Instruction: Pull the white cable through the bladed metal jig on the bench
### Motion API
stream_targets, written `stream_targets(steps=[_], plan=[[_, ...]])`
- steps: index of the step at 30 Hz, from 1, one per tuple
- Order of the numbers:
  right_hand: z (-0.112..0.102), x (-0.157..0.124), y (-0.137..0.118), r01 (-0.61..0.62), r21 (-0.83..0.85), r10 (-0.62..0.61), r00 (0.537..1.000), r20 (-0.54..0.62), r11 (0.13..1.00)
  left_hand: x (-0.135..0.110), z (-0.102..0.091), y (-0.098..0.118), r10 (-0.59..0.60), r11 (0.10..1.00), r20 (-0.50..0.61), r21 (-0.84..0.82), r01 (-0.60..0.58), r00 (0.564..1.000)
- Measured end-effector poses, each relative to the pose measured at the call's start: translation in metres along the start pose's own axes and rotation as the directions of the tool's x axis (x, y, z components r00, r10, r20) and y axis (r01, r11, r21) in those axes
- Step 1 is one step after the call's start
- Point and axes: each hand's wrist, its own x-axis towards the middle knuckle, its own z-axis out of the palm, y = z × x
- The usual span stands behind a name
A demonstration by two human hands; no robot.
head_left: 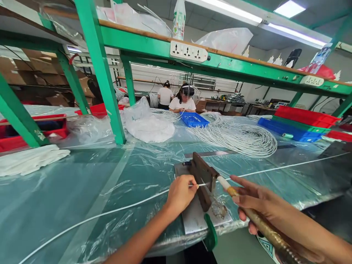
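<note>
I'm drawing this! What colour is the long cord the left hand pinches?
White; the head view shows the cord pinched by the left hand.

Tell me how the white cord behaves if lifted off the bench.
Probably floppy: the cord lies in a loose curve, and similar lengths lie coiled in the pile. Likely light, since the left hand pinches it with fingertips alone. It may slide easily on the plastic sheet.

Smooth white cable (pixel 288 165) lies on glossy wrinkled plastic sheeting (pixel 68 190) and a dull metal plate (pixel 192 220).
</note>
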Motion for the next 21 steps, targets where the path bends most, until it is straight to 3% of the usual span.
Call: stream_targets(steps=[5, 10, 16, 18, 21], plan=[[0.009, 0.0, 0.009, -0.144, -0.019, 0.145, 0.982, 0.121, 0.989, 0.001, 0.002, 0.0, -0.018, 1.0, 0.003, 0.003, 0.018, 1.0], [0.003, 0.01, 0.028, -0.008, -0.238, 0.046, 0.987, 0.154, 0.971, 0.003, 0.003, -0.004, 0.003, 1.0, 0.007, -0.028, -0.003, 1.0], [0.001, 0.011, 0.038, 0.044, -0.198, -0.014, 0.988, 0.153, 0.979, 0.005, 0.004, -0.006, 0.016, 0.998, 0.019, -0.057, -0.015, 1.0], [0.003, 0.012, 0.054, 0.055, -0.251, -0.033, 0.995, 0.091, 0.966, 0.005, 0.003, -0.007, 0.014, 0.997, 0.014, -0.071, -0.013, 1.0], [0.006, 0.017, 0.088, 0.153, -0.336, -0.203, 0.972, -0.12, 0.929, 0.003, 0.0, -0.013, 0.009, 0.993, 0.008, -0.117, -0.008, 1.0]])
